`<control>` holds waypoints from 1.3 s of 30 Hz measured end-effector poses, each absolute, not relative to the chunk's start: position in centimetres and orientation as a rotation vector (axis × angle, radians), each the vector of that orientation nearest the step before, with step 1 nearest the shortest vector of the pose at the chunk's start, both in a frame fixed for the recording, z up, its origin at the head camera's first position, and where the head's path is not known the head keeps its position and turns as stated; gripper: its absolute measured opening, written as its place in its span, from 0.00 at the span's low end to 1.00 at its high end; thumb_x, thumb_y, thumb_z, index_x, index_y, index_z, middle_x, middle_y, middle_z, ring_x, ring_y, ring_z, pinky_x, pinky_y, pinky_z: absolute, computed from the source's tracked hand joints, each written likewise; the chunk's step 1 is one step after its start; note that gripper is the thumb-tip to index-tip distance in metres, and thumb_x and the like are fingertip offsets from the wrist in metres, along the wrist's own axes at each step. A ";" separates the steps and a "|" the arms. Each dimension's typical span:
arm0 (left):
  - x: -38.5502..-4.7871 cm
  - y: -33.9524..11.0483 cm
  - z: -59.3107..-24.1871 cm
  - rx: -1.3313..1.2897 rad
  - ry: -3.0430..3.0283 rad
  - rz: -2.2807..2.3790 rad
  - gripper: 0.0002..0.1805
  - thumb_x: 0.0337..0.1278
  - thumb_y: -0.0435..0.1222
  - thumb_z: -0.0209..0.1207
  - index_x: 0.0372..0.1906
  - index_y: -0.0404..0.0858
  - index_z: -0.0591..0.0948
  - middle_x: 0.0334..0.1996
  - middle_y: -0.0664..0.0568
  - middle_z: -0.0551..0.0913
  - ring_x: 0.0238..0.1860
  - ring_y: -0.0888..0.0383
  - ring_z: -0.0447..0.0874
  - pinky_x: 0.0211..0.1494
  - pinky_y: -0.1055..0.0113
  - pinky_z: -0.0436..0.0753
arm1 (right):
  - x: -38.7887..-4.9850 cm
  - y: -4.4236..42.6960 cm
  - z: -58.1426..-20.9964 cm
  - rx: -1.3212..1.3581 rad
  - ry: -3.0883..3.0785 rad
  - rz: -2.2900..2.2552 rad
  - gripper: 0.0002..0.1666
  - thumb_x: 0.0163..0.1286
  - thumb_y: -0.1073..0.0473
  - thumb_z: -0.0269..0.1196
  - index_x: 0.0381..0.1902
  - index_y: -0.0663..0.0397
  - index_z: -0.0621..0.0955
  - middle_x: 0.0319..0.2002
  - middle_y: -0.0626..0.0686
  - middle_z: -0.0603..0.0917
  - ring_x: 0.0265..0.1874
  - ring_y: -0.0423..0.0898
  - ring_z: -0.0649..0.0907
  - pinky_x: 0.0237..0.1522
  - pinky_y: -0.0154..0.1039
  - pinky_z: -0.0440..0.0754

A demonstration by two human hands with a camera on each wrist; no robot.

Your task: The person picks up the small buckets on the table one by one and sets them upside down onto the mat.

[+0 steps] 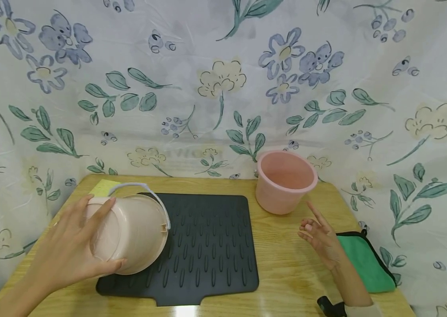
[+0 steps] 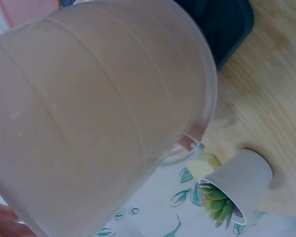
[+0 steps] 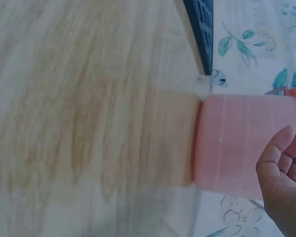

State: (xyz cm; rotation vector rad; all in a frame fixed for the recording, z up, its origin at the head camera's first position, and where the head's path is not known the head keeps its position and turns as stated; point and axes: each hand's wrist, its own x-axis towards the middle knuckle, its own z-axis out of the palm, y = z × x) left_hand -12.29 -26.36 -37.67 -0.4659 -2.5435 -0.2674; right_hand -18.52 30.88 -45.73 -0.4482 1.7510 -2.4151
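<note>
A pale beige bucket (image 1: 140, 233) with a white handle is tipped on its side over the left part of the dark ridged mat (image 1: 215, 242). My left hand (image 1: 76, 242) grips it by the base, fingers spread over the bottom and thumb along the side. The bucket (image 2: 98, 108) fills much of the left wrist view. At the right my right hand (image 1: 322, 242) holds nothing, index finger extended and the others bent loosely, just in front of an upright pink bucket (image 1: 282, 185). The right wrist view shows that hand (image 3: 286, 182) beside the pink bucket (image 3: 241, 143).
A green pouch (image 1: 366, 262) with black edging lies right of my right forearm. Behind the beige bucket is a yellow item (image 1: 104, 187). The left wrist view shows a white pot (image 2: 246, 180) with a succulent (image 2: 217, 202). A floral curtain (image 1: 191, 88) hangs behind the table.
</note>
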 end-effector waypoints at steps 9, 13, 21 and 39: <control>-14.0 -25.4 -37.3 -0.458 -2.692 -0.202 0.70 0.17 0.73 0.71 0.78 0.58 0.56 0.67 0.34 0.61 0.63 0.36 0.61 0.31 0.31 0.74 | -18.4 30.8 -46.7 -0.487 1.626 -2.467 0.35 0.79 0.69 0.44 0.77 0.36 0.57 0.45 0.45 0.83 0.46 0.40 0.82 0.52 0.36 0.82; -15.0 -25.0 -37.1 -0.478 -2.739 -0.184 0.69 0.22 0.75 0.68 0.78 0.59 0.54 0.68 0.34 0.60 0.65 0.35 0.59 0.31 0.30 0.74 | -18.5 31.0 -46.7 -0.539 1.584 -2.502 0.34 0.80 0.69 0.42 0.77 0.37 0.59 0.45 0.46 0.83 0.47 0.40 0.82 0.52 0.36 0.82; -16.8 -24.8 -36.9 -0.468 -2.859 -0.222 0.67 0.26 0.78 0.65 0.78 0.58 0.55 0.71 0.31 0.59 0.67 0.32 0.59 0.37 0.26 0.72 | -19.0 31.2 -46.1 -0.407 1.707 -2.488 0.34 0.80 0.67 0.44 0.77 0.34 0.58 0.45 0.44 0.82 0.45 0.38 0.82 0.51 0.35 0.82; -18.9 -24.1 -36.7 -0.477 -3.034 -0.254 0.68 0.28 0.79 0.61 0.79 0.54 0.54 0.74 0.32 0.53 0.70 0.30 0.54 0.45 0.20 0.66 | -20.0 31.9 -45.1 -0.316 1.779 -2.489 0.36 0.78 0.68 0.47 0.77 0.35 0.57 0.42 0.43 0.83 0.43 0.38 0.83 0.49 0.35 0.82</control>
